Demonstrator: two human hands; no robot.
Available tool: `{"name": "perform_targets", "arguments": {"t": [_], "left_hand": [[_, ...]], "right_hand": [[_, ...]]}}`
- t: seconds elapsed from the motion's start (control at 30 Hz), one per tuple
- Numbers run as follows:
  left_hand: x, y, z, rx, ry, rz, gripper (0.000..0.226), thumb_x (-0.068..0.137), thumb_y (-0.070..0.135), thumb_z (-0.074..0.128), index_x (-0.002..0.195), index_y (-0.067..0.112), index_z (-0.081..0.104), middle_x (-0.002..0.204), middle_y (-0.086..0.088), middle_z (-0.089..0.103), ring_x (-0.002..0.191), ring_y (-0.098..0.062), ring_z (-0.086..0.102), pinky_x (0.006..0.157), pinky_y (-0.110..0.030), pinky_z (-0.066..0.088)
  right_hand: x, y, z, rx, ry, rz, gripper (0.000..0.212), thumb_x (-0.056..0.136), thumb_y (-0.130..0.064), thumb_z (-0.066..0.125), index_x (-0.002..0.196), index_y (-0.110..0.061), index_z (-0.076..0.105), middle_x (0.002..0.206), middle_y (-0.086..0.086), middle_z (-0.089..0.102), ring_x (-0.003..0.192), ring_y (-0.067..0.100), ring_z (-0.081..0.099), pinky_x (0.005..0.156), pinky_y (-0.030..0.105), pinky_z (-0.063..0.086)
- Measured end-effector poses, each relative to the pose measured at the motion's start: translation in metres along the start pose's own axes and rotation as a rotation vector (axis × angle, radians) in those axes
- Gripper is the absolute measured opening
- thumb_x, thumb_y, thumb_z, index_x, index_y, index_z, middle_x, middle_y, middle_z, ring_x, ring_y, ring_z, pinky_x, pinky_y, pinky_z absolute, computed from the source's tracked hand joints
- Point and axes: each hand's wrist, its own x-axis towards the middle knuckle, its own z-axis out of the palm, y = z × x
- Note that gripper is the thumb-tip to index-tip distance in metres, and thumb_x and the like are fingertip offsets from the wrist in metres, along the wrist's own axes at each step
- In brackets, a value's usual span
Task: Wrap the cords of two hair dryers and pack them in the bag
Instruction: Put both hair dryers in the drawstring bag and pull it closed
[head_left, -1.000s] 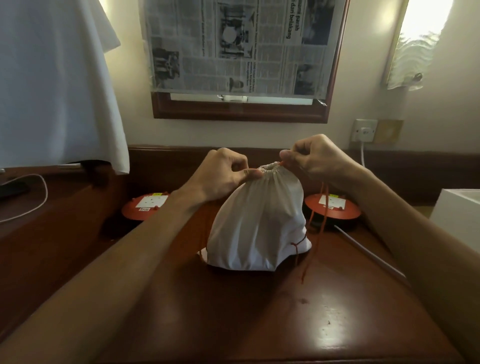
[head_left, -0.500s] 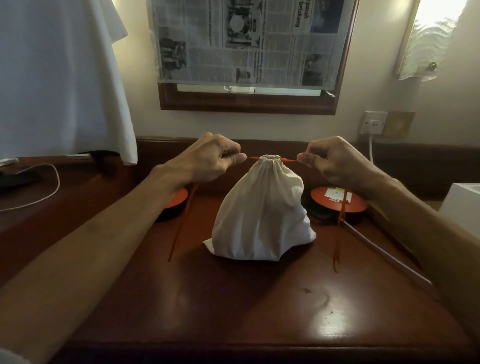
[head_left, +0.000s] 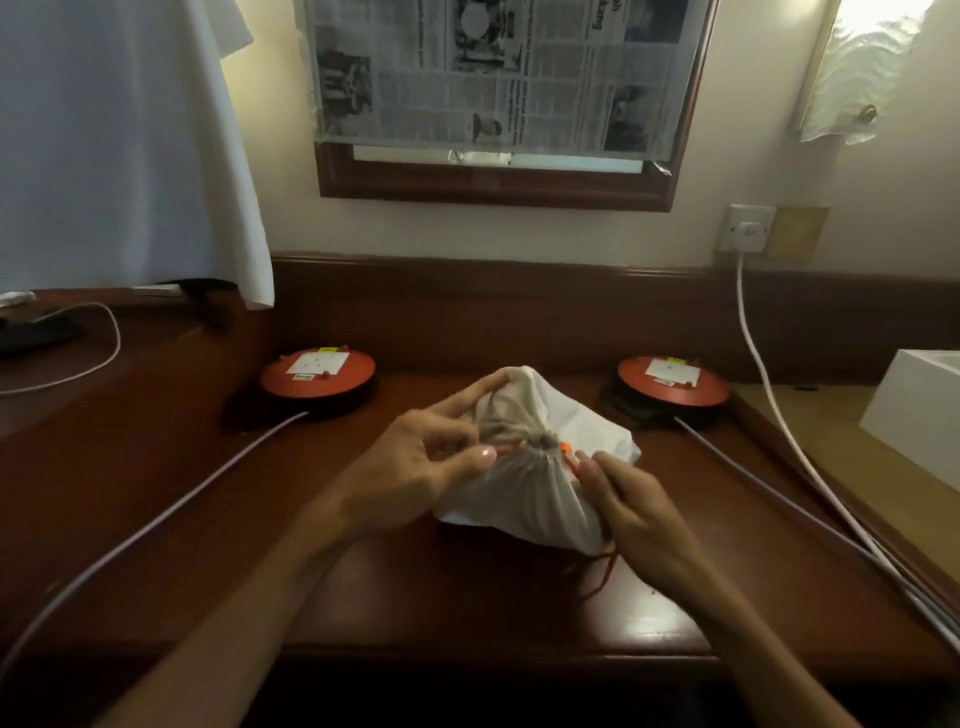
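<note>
Bag: the white drawstring bag (head_left: 535, 467) is lying on the counter (head_left: 467, 613), between the two red reels (head_left: 318, 371), its mouth gathered to a pucker and facing you.
Hair dryers: you are not seeing them; judging by the bulging cloth, they are probably inside.
Left grip: your left hand (head_left: 415, 467) is resting on the gathered cloth just beside the pucker, thumb and a finger appearing to be pinching the orange cord (head_left: 569, 460) there, the other fingers spread up the fabric.
Right grip: your right hand (head_left: 628, 509) is sitting against the near right side of the bag, fingertips at the cord; whether they are pinching it, you cannot tell here.
Stage: you are likely closing or knotting the mouth, the last step.
Risk: the loose cord tails are trailing under your right wrist, so they may be snagging as you pull.
Risk: if your pinch is slipping, the pucker may be loosening again.
Risk: a lopsided pull may be dragging the bag towards the counter edge.
</note>
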Motion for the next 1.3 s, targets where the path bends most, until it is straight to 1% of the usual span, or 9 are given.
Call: {"name": "perform_targets", "arguments": {"t": [0.17, 0.33, 0.47, 0.57, 0.63, 0.77, 0.9, 1.13, 1.3], "left_hand": [[-0.068, -0.015, 0.034, 0.214, 0.197, 0.117, 0.034, 0.093, 0.014, 0.071, 0.06, 0.013, 0.061, 0.148, 0.02, 0.051, 0.136, -0.007, 0.05, 0.096, -0.042, 0.05], [-0.074, -0.058, 0.054, 0.451, 0.231, 0.242, 0.027, 0.095, 0.013, 0.07, 0.068, 0.014, 0.063, 0.146, 0.008, 0.055, 0.138, -0.011, 0.048, 0.103, -0.037, 0.048], [-0.052, -0.069, 0.047, 0.592, 0.281, 0.196, 0.031, 0.094, 0.034, 0.069, 0.067, 0.021, 0.062, 0.136, 0.009, 0.064, 0.129, -0.005, 0.054, 0.1, -0.039, 0.049], [-0.036, -0.058, 0.047, 0.64, 0.362, 0.07, 0.041, 0.094, 0.062, 0.055, 0.075, 0.026, 0.061, 0.111, 0.012, 0.071, 0.107, -0.004, 0.06, 0.09, -0.034, 0.052], [-0.018, -0.051, 0.054, 0.571, 0.41, -0.04, 0.041, 0.093, 0.069, 0.048, 0.095, 0.03, 0.06, 0.113, 0.013, 0.064, 0.104, -0.006, 0.056, 0.086, -0.03, 0.051], [0.019, -0.07, 0.068, 0.613, 0.131, -0.266, 0.051, 0.095, 0.056, 0.05, 0.144, 0.044, 0.038, 0.164, 0.006, 0.025, 0.151, -0.015, 0.017, 0.119, -0.042, 0.024], [0.021, -0.094, 0.07, 0.629, -0.029, -0.37, 0.061, 0.098, 0.055, 0.044, 0.154, 0.046, 0.023, 0.169, 0.011, -0.001, 0.154, -0.008, -0.012, 0.123, -0.045, 0.01], [0.038, -0.098, 0.065, 0.689, -0.02, -0.485, 0.064, 0.093, 0.061, 0.045, 0.152, 0.049, 0.022, 0.168, 0.015, -0.001, 0.155, -0.019, -0.006, 0.123, -0.053, 0.005], [0.04, -0.114, 0.073, 0.179, 0.279, -0.571, 0.097, 0.081, 0.065, 0.069, 0.157, 0.035, 0.017, 0.163, 0.004, 0.024, 0.147, -0.023, 0.032, 0.114, -0.044, 0.034]], "right_hand": [[-0.042, 0.033, 0.024, -0.057, -0.067, 0.013, 0.036, 0.097, -0.039, 0.053, 0.13, -0.032, 0.064, 0.151, -0.018, 0.043, 0.142, -0.01, 0.033, 0.111, 0.016, 0.036], [-0.023, 0.045, 0.018, -0.175, -0.145, 0.036, 0.044, 0.1, -0.024, 0.057, 0.144, -0.032, 0.054, 0.154, -0.023, 0.027, 0.147, -0.012, 0.011, 0.116, 0.021, 0.028], [0.001, 0.05, 0.006, -0.278, -0.126, 0.006, 0.029, 0.095, -0.027, 0.066, 0.123, -0.021, 0.07, 0.14, -0.015, 0.051, 0.147, 0.002, 0.029, 0.107, 0.029, 0.042], [0.0, 0.04, -0.001, -0.437, 0.035, -0.093, 0.025, 0.09, -0.041, 0.066, 0.079, -0.019, 0.073, 0.088, -0.007, 0.074, 0.096, 0.017, 0.069, 0.075, 0.04, 0.056], [-0.002, 0.034, -0.001, -0.586, 0.189, -0.137, 0.033, 0.089, -0.042, 0.067, 0.065, -0.022, 0.055, 0.065, -0.008, 0.058, 0.066, 0.015, 0.057, 0.063, 0.042, 0.047], [0.009, 0.029, 0.021, -0.641, 0.125, 0.069, 0.037, 0.085, -0.053, 0.069, 0.109, -0.026, 0.064, 0.116, 0.0, 0.063, 0.105, 0.023, 0.058, 0.085, 0.049, 0.053], [0.016, 0.045, 0.037, -0.77, -0.012, 0.173, 0.058, 0.088, -0.055, 0.061, 0.14, -0.031, 0.051, 0.16, 0.0, 0.031, 0.143, 0.026, 0.03, 0.11, 0.051, 0.041], [0.033, 0.054, 0.033, -0.789, -0.037, 0.209, 0.05, 0.09, -0.044, 0.06, 0.135, -0.026, 0.047, 0.161, 0.003, 0.027, 0.151, 0.029, 0.018, 0.119, 0.057, 0.026], [0.031, 0.067, 0.034, -0.647, -0.11, 0.224, 0.058, 0.092, -0.056, 0.06, 0.14, -0.032, 0.039, 0.17, -0.002, -0.003, 0.156, 0.025, -0.012, 0.123, 0.059, 0.011]]}}
